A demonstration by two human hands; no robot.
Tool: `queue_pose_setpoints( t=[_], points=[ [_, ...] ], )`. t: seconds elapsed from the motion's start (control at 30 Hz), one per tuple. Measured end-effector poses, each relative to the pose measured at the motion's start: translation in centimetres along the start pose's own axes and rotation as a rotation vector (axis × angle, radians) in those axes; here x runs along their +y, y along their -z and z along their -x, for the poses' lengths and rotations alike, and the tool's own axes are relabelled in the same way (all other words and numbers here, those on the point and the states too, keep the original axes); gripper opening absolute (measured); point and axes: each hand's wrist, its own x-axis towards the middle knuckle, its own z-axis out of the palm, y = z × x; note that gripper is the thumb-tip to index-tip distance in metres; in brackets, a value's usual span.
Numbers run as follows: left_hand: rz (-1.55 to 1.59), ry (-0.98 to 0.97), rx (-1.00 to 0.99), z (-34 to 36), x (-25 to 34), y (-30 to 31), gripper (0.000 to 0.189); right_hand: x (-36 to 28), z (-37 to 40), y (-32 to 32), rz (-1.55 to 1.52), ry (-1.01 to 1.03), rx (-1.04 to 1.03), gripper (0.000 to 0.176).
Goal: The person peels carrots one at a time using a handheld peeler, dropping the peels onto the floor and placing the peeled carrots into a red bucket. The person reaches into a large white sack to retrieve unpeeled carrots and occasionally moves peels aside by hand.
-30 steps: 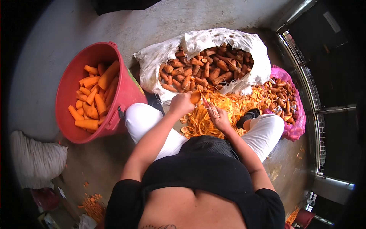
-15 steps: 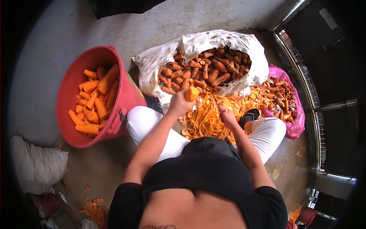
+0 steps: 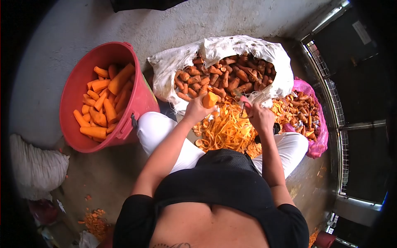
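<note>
My left hand (image 3: 198,110) is wrapped round a peeled orange carrot (image 3: 209,100), its thick end pointing up. To the right of it, my right hand (image 3: 261,117) grips a peeler (image 3: 245,108) with a reddish part at its top, held apart from the carrot. Below both hands lies a heap of orange peelings (image 3: 227,130). Just beyond them, a torn white sack (image 3: 163,70) lies open, showing many unpeeled carrots (image 3: 235,74).
A red tub (image 3: 138,99) with peeled carrots stands at the left. A pink bag (image 3: 321,124) of carrot pieces is at the right. A whitish sack (image 3: 37,167) lies lower left, near scattered scraps (image 3: 95,223). A barred metal door (image 3: 364,95) borders the right.
My right hand has moved up and to the right, and the peeler now shows more clearly. My left hand still holds the carrot in nearly the same place. The view has shifted slightly.
</note>
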Motion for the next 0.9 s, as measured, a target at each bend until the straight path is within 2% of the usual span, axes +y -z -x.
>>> queue_pose_setpoints(
  t=[0.07,0.1,0.13,0.2,0.23,0.27,0.33,0.43,0.53,0.67,0.8,0.9],
  points=[
    [-0.160,0.078,-0.035,0.1,0.4,0.0,0.048,-1.6,0.7,-2.8,-0.796,-0.191,0.154,0.046],
    [-0.176,0.100,-0.071,0.3,0.8,0.1,0.056,-1.5,0.9,-2.7,-0.988,-0.229,-0.056,0.044],
    [-0.179,0.069,-0.049,0.5,0.4,-0.1,0.056,-1.8,1.1,-2.9,-1.302,-0.447,-0.262,0.038],
    [-0.178,-0.014,0.004,0.0,-1.3,-1.2,0.056,-2.6,1.9,-3.8,-0.946,-0.266,-0.189,0.035],
    [-0.227,-0.116,0.047,-0.1,-1.8,-1.6,0.053,-3.1,2.3,-2.9,-0.943,-0.173,-0.117,0.036],
    [-0.272,-0.146,0.068,-0.3,-2.4,-1.9,0.052,-3.9,2.5,-3.3,-1.027,-0.019,0.123,0.039],
    [-0.363,-0.202,0.114,-0.5,-2.5,-2.0,0.051,-4.6,2.8,-1.3,-1.109,-0.183,-0.111,0.039],
    [-0.373,-0.149,0.108,-0.3,-1.5,-1.5,0.047,-5.3,2.8,-2.2,-1.268,-0.239,-0.113,0.037],
    [-0.385,-0.074,0.072,0.0,-0.5,-1.2,0.043,-5.9,2.8,-1.7,-1.182,-0.156,-0.131,0.032],
    [-0.504,-0.156,0.140,0.0,-1.6,-1.7,0.042,-6.6,2.6,-0.5,-1.181,-0.082,-0.178,0.033],
    [-0.479,-0.083,0.169,0.0,-1.0,-1.7,0.043,-7.3,2.7,-1.3,-1.207,0.045,-0.059,0.030],
    [-0.494,-0.063,0.189,0.0,-0.8,-1.7,0.043,-7.5,2.8,-1.0,-1.122,0.047,-0.054,0.030]
  ],
)
